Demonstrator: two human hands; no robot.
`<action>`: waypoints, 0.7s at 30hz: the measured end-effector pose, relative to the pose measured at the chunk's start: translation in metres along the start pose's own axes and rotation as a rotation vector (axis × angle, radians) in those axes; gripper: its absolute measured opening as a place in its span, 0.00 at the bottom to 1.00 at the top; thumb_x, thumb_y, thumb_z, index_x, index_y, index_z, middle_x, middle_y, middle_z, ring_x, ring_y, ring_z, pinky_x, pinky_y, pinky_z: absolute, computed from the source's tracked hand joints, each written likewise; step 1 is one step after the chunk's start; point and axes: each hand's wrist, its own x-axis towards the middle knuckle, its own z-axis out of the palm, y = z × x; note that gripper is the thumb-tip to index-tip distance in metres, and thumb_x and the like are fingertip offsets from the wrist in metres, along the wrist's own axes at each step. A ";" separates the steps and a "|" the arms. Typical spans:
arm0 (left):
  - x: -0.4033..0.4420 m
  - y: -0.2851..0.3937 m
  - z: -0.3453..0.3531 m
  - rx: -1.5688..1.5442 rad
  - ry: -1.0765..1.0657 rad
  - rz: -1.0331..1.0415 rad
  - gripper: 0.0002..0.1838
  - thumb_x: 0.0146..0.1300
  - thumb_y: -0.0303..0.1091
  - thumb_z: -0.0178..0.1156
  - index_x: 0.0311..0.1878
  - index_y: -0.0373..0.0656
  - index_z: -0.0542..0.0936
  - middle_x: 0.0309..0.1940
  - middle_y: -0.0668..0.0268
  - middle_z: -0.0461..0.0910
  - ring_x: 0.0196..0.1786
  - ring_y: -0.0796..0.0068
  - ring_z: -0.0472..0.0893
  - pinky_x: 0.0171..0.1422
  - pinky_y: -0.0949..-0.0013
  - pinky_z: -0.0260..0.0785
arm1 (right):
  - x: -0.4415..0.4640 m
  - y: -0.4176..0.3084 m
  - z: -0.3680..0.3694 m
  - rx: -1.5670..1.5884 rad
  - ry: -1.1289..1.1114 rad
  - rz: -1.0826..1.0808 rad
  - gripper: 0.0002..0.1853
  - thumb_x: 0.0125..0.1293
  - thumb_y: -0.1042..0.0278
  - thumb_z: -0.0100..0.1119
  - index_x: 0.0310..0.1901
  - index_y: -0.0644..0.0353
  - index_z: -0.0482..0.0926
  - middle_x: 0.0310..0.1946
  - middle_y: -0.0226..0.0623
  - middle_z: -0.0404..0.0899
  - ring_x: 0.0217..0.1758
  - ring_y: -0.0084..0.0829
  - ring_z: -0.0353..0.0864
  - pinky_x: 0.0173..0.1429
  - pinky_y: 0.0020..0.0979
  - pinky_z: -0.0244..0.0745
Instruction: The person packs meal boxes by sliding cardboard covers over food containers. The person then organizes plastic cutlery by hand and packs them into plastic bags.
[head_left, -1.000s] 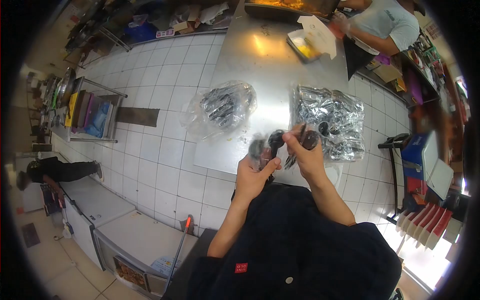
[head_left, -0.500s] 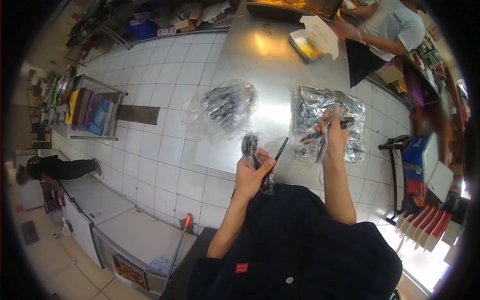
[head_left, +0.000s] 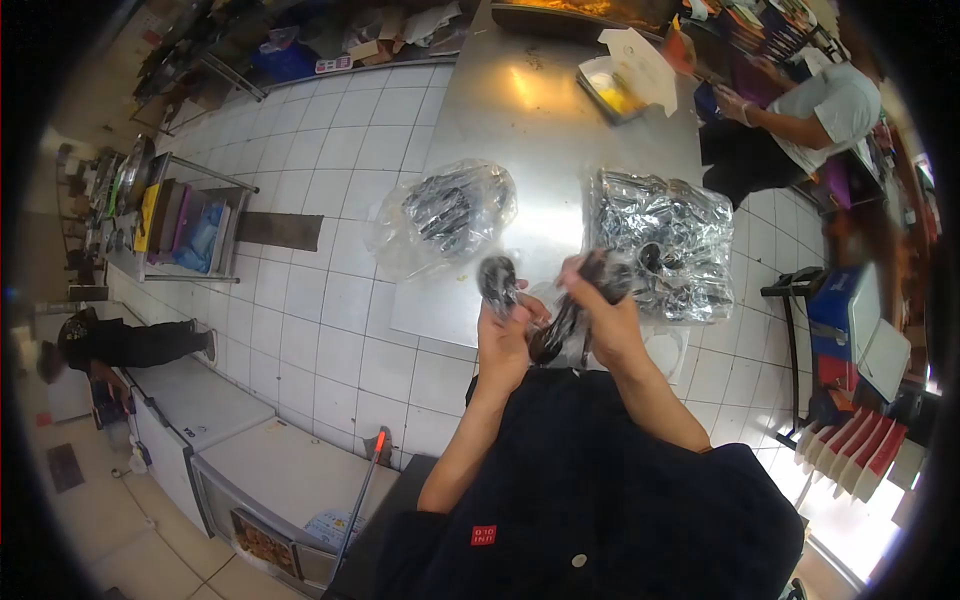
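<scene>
My left hand (head_left: pixel 506 338) is closed round black plastic spoons in clear wrappers (head_left: pixel 497 278), their rounded ends standing up above the fingers. Close beside it, my right hand (head_left: pixel 612 318) grips more wrapped black cutlery (head_left: pixel 600 268), slightly blurred by motion. Dark handles in film hang between the two hands, and which hand bears them is hard to tell. Behind the right hand lies a wide stack of wrapped black cutlery (head_left: pixel 665 220) on the steel table (head_left: pixel 530 150). Farther left sits a clear plastic bag (head_left: pixel 450 215) with black pieces inside.
An open takeaway box (head_left: pixel 615 90) with yellow contents stands at the table's far end. A co-worker in a light shirt (head_left: pixel 840 110) is at the far right. Another person in dark clothes (head_left: pixel 130 340) is by the white freezers (head_left: pixel 215 410) at left. A wheeled rack (head_left: pixel 200 215) stands on the tiled floor.
My right hand has moved left and down from the stack, bringing wrapped cutlery beside my left hand. The co-worker has shifted right, away from the takeaway box.
</scene>
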 end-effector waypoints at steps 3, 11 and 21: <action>0.002 0.003 -0.006 -0.120 0.119 -0.134 0.14 0.80 0.39 0.58 0.55 0.35 0.79 0.40 0.64 0.82 0.43 0.75 0.83 0.50 0.68 0.80 | 0.003 -0.019 0.005 0.186 0.026 -0.008 0.07 0.74 0.67 0.65 0.45 0.58 0.79 0.32 0.28 0.79 0.33 0.23 0.78 0.40 0.29 0.75; -0.006 0.018 0.000 0.115 -0.064 -0.263 0.14 0.74 0.30 0.67 0.57 0.34 0.79 0.37 0.63 0.85 0.36 0.74 0.86 0.44 0.71 0.81 | 0.001 -0.017 -0.001 -0.444 -0.163 -0.029 0.12 0.66 0.69 0.75 0.46 0.61 0.83 0.28 0.24 0.78 0.31 0.14 0.75 0.39 0.25 0.71; -0.007 0.008 0.003 -0.031 -0.003 -0.155 0.15 0.76 0.38 0.65 0.55 0.36 0.79 0.39 0.64 0.84 0.39 0.75 0.84 0.40 0.70 0.79 | -0.008 -0.004 0.009 -0.346 -0.006 -0.271 0.06 0.73 0.71 0.68 0.44 0.61 0.80 0.34 0.26 0.79 0.36 0.14 0.75 0.42 0.21 0.71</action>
